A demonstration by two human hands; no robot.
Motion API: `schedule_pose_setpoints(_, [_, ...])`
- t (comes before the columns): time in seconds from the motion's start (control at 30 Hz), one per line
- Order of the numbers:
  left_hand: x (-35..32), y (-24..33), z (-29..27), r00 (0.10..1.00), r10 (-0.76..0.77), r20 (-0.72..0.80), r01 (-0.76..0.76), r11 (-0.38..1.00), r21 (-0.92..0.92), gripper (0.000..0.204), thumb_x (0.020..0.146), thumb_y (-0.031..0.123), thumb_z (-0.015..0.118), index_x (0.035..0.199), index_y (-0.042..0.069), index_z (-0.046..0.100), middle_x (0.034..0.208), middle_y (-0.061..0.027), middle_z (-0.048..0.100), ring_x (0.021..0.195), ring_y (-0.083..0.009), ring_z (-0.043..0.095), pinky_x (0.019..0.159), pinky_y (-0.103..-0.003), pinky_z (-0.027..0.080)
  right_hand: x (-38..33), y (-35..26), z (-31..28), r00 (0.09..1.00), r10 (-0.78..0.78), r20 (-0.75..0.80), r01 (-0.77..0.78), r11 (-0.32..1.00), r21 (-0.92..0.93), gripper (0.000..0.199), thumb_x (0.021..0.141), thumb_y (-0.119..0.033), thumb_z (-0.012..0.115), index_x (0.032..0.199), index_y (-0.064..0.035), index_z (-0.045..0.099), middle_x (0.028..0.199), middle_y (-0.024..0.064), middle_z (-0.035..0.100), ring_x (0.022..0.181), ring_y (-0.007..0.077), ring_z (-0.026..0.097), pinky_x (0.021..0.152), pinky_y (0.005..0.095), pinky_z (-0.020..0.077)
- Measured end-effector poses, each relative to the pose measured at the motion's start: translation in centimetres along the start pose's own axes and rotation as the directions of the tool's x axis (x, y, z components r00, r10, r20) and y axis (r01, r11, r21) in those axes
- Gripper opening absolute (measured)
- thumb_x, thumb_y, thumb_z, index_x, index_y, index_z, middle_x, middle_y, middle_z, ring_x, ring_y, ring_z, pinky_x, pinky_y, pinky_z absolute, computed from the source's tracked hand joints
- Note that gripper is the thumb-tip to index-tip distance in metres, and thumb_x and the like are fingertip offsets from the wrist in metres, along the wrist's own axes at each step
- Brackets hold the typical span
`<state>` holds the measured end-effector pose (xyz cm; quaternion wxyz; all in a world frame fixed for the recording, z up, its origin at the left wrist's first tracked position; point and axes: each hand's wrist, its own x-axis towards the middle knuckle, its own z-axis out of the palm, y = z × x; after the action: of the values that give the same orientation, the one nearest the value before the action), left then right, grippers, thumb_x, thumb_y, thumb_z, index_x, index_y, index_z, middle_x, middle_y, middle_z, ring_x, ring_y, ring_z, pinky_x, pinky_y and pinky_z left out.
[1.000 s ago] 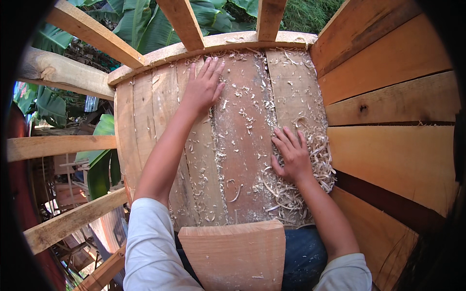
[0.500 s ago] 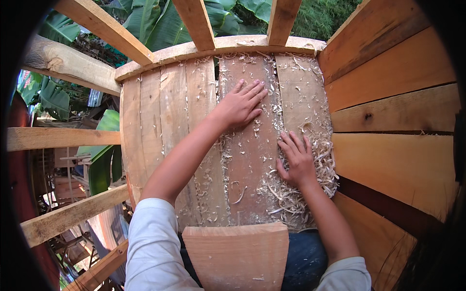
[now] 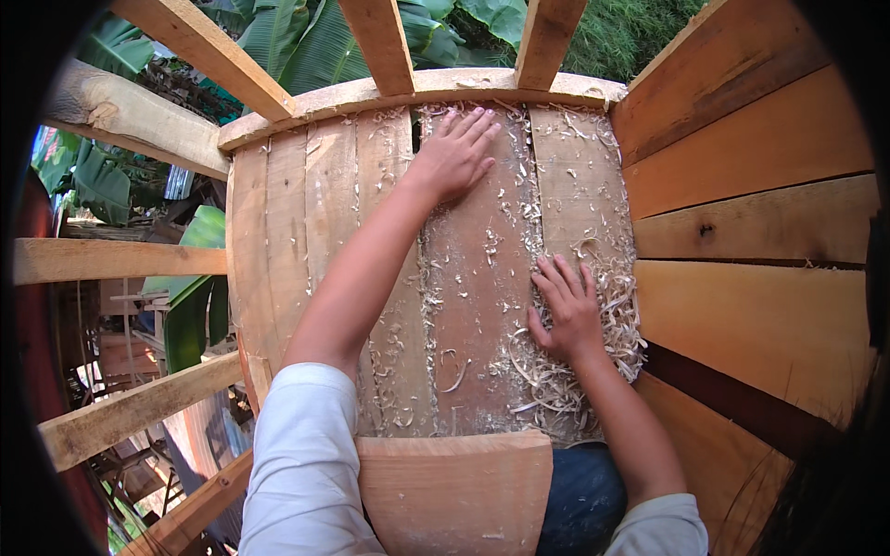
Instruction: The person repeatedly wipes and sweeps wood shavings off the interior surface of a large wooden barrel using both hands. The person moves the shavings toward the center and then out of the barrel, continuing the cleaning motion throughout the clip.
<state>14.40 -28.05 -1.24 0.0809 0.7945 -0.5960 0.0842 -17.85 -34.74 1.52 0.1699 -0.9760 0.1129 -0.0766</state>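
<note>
Flat on a plank floor (image 3: 468,278) of several boards, my left hand (image 3: 454,156) lies near the far edge with its fingers spread, close to a narrow gap between boards. My right hand (image 3: 567,310) rests on the right side, fingers apart, at the edge of a heap of curled wood shavings (image 3: 616,343). Part of that heap is hidden under the hand and forearm. Neither hand holds anything. Small shavings and pale dust are scattered over the boards, thickest along the seams.
A curved wooden beam (image 3: 417,90) with upright slats bounds the far side. Horizontal planks form a wall (image 3: 742,227) on the right; spaced rails (image 3: 120,261) stand at the left. A loose-looking board (image 3: 454,491) lies close in front of me. Banana leaves (image 3: 324,46) grow beyond.
My left hand has slid farther away and slightly left across the boards, toward the curved beam. The right hand stays in nearly the same place by the shavings.
</note>
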Motion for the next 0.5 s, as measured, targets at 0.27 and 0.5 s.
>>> schedule_pose_setpoints(0.27, [-0.3, 0.0, -1.3, 0.947, -0.318, 0.054, 0.300, 0.930, 0.213, 0.058, 0.099, 0.044, 0.049, 0.141, 0.004, 0.049, 0.137, -0.0132, 0.056, 0.127, -0.0260, 0.053, 0.110, -0.048, 0.036, -0.1, 0.1, 0.1, 1.000, -0.002, -0.004, 0.002, 1.000, -0.008, 0.047, 0.081, -0.026, 0.067, 0.124, -0.0086, 0.061, 0.142, 0.0088, 0.055, 0.137, 0.0284, 0.045, 0.118, 0.0547, 0.0254])
schedule_pose_setpoints(0.5, [-1.7, -1.7, -1.6, 0.943, -0.230, -0.239, 0.279, 0.941, 0.194, 0.048, 0.096, 0.040, 0.057, 0.127, 0.003, 0.059, 0.135, -0.0118, 0.058, 0.127, -0.0246, 0.052, 0.107, -0.048, 0.038, 0.0, -0.1, 0.0, 1.000, 0.001, 0.012, -0.001, 1.000, 0.003, 0.047, 0.081, -0.027, 0.066, 0.124, -0.0090, 0.061, 0.142, 0.0085, 0.055, 0.138, 0.0281, 0.045, 0.118, 0.0546, 0.0250])
